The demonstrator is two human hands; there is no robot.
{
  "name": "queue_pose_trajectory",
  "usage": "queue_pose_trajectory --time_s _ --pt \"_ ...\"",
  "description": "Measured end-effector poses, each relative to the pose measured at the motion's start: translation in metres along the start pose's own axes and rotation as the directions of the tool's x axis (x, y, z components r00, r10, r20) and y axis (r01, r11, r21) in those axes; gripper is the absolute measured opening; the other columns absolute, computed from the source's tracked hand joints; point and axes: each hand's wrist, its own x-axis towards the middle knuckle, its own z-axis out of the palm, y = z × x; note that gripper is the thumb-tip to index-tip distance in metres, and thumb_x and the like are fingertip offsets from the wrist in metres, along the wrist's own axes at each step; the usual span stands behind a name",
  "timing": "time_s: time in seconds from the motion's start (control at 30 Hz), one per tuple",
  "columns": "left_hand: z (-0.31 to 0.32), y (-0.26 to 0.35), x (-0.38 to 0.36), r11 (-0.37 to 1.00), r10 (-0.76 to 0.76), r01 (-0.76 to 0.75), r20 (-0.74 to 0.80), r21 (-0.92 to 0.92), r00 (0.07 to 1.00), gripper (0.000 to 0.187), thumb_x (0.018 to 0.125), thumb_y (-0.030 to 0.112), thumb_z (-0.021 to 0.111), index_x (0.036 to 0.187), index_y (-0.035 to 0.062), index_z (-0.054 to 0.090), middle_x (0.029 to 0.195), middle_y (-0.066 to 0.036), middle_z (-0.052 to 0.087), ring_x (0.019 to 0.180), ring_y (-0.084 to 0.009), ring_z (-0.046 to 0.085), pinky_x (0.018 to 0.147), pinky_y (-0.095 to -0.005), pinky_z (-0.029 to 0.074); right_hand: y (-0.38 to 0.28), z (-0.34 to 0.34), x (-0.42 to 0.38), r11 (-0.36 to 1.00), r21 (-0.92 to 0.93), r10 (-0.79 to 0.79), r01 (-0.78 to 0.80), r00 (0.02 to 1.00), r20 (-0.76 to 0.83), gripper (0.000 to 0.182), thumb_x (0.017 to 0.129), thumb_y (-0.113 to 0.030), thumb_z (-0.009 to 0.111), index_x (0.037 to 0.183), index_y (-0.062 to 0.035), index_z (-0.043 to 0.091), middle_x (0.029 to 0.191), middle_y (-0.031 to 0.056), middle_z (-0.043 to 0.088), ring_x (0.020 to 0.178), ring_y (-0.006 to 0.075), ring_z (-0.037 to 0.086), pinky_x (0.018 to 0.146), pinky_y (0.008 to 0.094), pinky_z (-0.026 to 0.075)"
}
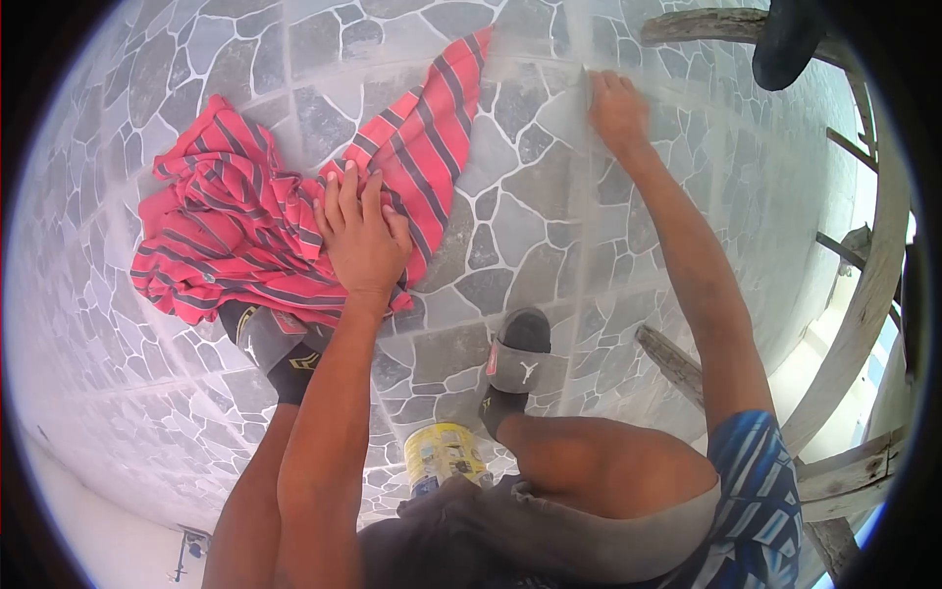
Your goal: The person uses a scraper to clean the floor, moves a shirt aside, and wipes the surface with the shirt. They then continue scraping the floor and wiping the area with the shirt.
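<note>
From where I stand, the stone-patterned floor [535, 182] spreads widest. On it lies the red striped cloth [226, 231], bunched beside the left sandal [267, 339], its long axis slanting forward and rightward to a pointed corner. The left hand [365, 236] is the nearer one: it lies palm down on the cloth, fingers extended and slightly apart, gripping nothing I can see. Well apart, right of that corner, the right hand [620, 113] bends its fingers down at a tile joint; whether they pinch anything, I can't tell. A yellow container [442, 450] stands near the legs.
</note>
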Motion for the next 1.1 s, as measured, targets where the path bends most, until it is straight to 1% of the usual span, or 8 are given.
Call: queue_pose_trajectory --time_s 0.1,0.3,0.47,0.53,0.57,0.77,0.9,1.1 --pt "-0.002 -0.005 0.004 1.0 0.012 -0.012 -0.002 0.009 1.0 0.047 0.086 0.017 0.06 0.133 0.0108 0.061 0.151 -0.013 0.048 0.14 -0.0375 0.042 0.118 -0.0556 0.029 0.023 0.015 0.055 0.983 -0.084 0.169 -0.162 0.982 0.089 0.031 0.086 -0.007 0.06 0.114 -0.0145 0.07 0.105 0.005 0.069 0.101 0.0265 0.068 0.083 0.0434 0.059" --pt "0.002 -0.005 0.008 1.0 -0.014 0.014 -0.021 -0.002 1.0 0.048 0.086 0.016 0.06 0.134 0.0106 0.06 0.152 -0.013 0.047 0.142 -0.0374 0.041 0.118 -0.0568 0.029 -0.005 0.012 -0.041 0.992 0.005 -0.125 0.128 0.976 -0.179 0.03 0.087 -0.008 0.059 0.115 -0.0134 0.07 0.105 0.0073 0.069 0.101 0.0295 0.069 0.077 0.0465 0.059" --pt "0.001 -0.003 0.004 1.0 -0.007 0.007 0.003 0.002 1.0 0.049 0.086 0.016 0.06 0.135 0.0104 0.059 0.153 -0.012 0.046 0.143 -0.037 0.039 0.118 -0.0576 0.027 0.026 0.005 0.05 0.969 -0.029 0.247 -0.246 0.951 0.185 0.031 0.087 -0.01 0.06 0.117 -0.0125 0.069 0.111 0.0064 0.069 0.104 0.0306 0.068 0.08 0.0498 0.058" --pt "0.001 -0.003 0.004 1.0 -0.003 0.003 0.011 0.02 1.0 0.048 0.087 0.018 0.06 0.134 0.0106 0.06 0.152 -0.013 0.046 0.143 -0.0371 0.04 0.117 -0.0592 0.029 -0.002 -0.004 -0.005 0.992 -0.051 0.12 -0.113 0.981 0.153 0.034 0.086 -0.009 0.06 0.119 -0.0134 0.069 0.113 0.0061 0.067 0.106 0.03 0.067 0.082 0.0487 0.058" --pt "0.003 -0.004 0.005 0.999 -0.011 0.01 0.012 0.036 1.0 0.047 0.087 0.018 0.06 0.133 0.0107 0.06 0.152 -0.013 0.046 0.142 -0.0372 0.04 0.116 -0.0599 0.03 -0.002 0.016 -0.037 0.997 -0.013 -0.073 0.072 0.993 -0.097 0.037 0.086 -0.008 0.06 0.121 -0.0137 0.068 0.112 0.0064 0.067 0.106 0.0296 0.067 0.084 0.0468 0.058" --pt "0.002 -0.004 0.006 1.0 0.009 -0.009 -0.012 0.019 1.0 0.046 0.086 0.018 0.06 0.132 0.0111 0.061 0.152 -0.013 0.047 0.143 -0.0373 0.04 0.117 -0.0579 0.03 0.031 0.055 0.024 0.979 -0.125 0.164 -0.159 0.986 0.035 0.03 0.086 -0.008 0.06 0.115 -0.011 0.067 0.11 0.0085 0.067 0.105 0.0294 0.067 0.084 0.0456 0.058" --pt "0.003 -0.003 0.008 1.0 -0.007 0.007 -0.013 0.012 1.0 0.047 0.086 0.017 0.06 0.133 0.0106 0.061 0.152 -0.013 0.048 0.143 -0.0368 0.04 0.118 -0.0563 0.029 -0.009 0.002 -0.038 0.999 -0.033 -0.014 0.014 1.0 0.022 0.029 0.085 -0.009 0.06 0.113 -0.0117 0.068 0.111 0.0081 0.067 0.104 0.0295 0.067 0.081 0.0464 0.058" --pt "0.0 -0.002 -0.001 1.0 0.006 -0.006 0.024 0.015 1.0 0.05 0.087 0.017 0.059 0.136 0.0105 0.059 0.154 -0.012 0.046 0.145 -0.0359 0.038 0.12 -0.0555 0.026 0.02 0.017 0.014 0.986 -0.053 0.163 -0.157 0.975 0.15 0.035 0.084 -0.009 0.062 0.118 -0.0139 0.067 0.115 0.0057 0.068 0.108 0.0268 0.067 0.084 0.0449 0.059"
